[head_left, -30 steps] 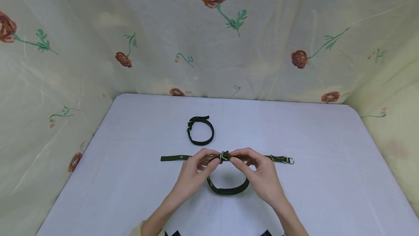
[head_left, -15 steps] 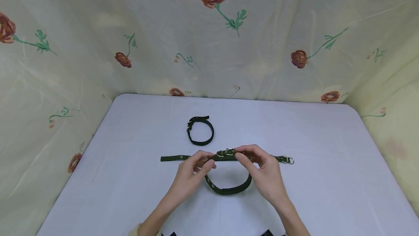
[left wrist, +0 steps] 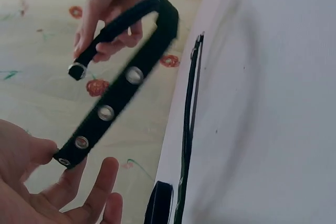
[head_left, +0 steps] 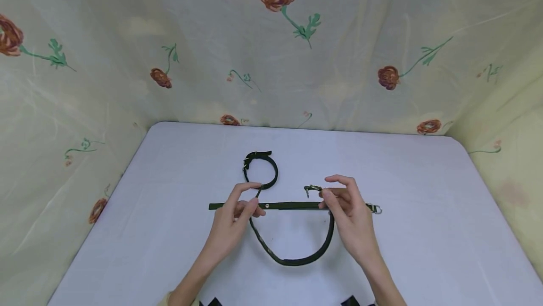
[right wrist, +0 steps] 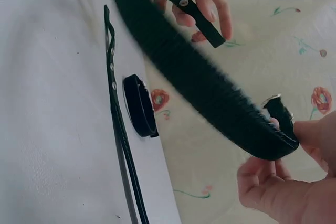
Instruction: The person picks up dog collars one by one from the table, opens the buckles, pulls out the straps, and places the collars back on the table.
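A dark green collar (head_left: 297,262) hangs in a wide U between both hands, unbuckled. My left hand (head_left: 231,216) pinches it near its strap end, where metal eyelets (left wrist: 106,112) line the band in the left wrist view. Thumb and fingers of my right hand (head_left: 349,214) grip the other end, with the metal buckle (head_left: 314,188) sticking out beyond them. Behind the held collar, a second collar (head_left: 292,205) lies straight across the table, partly hidden by the hands. Farther back sits a third collar (head_left: 276,171), fastened into a round loop.
The white table (head_left: 403,169) has rounded far corners. Flower-patterned cloth (head_left: 339,61) hangs behind it and at both sides. The looped collar stands close beyond my left fingertips.
The held collar was a buckled loop; its strap end has come out of the buckle. My hands have moved apart, left hand leftward and right hand rightward, widening the band.
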A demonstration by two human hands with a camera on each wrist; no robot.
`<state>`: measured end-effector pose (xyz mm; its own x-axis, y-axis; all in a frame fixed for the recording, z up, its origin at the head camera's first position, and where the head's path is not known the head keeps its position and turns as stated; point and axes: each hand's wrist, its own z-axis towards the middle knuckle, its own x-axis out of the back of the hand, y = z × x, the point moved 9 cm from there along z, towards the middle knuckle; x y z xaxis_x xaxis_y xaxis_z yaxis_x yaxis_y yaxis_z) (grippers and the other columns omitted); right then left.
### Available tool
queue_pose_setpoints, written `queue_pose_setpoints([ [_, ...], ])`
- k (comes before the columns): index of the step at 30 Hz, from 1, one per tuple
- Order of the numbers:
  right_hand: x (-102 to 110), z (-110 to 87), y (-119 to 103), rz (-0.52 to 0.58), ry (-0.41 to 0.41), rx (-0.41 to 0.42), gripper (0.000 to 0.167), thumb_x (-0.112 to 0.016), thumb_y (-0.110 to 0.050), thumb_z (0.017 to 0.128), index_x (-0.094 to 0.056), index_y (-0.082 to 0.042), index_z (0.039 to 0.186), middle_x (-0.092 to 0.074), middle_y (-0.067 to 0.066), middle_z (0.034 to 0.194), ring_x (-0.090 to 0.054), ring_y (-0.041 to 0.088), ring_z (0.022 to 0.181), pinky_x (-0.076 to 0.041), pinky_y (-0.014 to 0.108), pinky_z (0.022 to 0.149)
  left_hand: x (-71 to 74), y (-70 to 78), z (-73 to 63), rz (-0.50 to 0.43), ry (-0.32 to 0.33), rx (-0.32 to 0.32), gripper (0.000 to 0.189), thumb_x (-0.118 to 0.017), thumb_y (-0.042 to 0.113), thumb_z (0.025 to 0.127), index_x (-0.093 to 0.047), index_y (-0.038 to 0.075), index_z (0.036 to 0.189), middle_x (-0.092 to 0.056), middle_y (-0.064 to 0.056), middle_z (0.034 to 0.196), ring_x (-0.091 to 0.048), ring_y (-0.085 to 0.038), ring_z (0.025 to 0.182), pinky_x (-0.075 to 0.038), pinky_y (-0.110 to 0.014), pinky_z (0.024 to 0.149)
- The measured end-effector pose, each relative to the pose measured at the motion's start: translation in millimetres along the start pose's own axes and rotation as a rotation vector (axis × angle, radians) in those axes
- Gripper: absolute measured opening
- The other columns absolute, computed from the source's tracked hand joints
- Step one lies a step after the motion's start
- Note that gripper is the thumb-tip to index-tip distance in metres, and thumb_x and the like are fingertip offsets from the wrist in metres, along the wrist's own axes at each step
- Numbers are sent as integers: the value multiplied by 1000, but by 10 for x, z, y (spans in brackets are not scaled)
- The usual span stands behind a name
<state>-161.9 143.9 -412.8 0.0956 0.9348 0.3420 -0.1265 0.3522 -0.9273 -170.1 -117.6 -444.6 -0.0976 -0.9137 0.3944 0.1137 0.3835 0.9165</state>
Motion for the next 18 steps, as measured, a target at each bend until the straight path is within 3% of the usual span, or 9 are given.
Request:
queue_pose_setpoints([
  [4, -21, 2, -9, -49, -32, 2, 20, -51, -24, 116, -60, -13, 130, -71, 11, 96, -70, 6, 79, -58, 23, 76, 92, 2, -1, -11, 38, -13, 22, -55, 36, 114, -68, 38, 131, -81, -5, 91, -79, -21, 85, -50, -24, 78],
  [8, 5, 7, -24, -127, -30, 22, 20, -48, -18, 116, -67, -13, 118, -73, 8, 94, -69, 3, 80, -59, 24, 76, 190, -48, -2, -11, 69, 27, 18, -59, 36, 113, -70, 38, 126, -82, -7, 90, -80, -23, 81, -46, -23, 73],
  [13, 141, 1, -47, -253, 73, 50, 23, -51, -14, 114, -73, -18, 114, -74, 3, 97, -68, 5, 81, -52, 21, 74, 321, -116, -7, 7, 92, 73, 16, -63, 34, 110, -70, 37, 125, -84, -6, 93, -79, -16, 83, -46, -27, 78],
  [18, 260, -33, -153, -384, 162, 163, 29, -53, -8, 112, -77, -23, 113, -72, -2, 92, -59, 5, 81, -43, 17, 71, 434, -165, -23, 16, 91, 86, 18, -63, 32, 111, -66, 32, 129, -85, -3, 98, -81, -28, 88, -49, -28, 81],
])
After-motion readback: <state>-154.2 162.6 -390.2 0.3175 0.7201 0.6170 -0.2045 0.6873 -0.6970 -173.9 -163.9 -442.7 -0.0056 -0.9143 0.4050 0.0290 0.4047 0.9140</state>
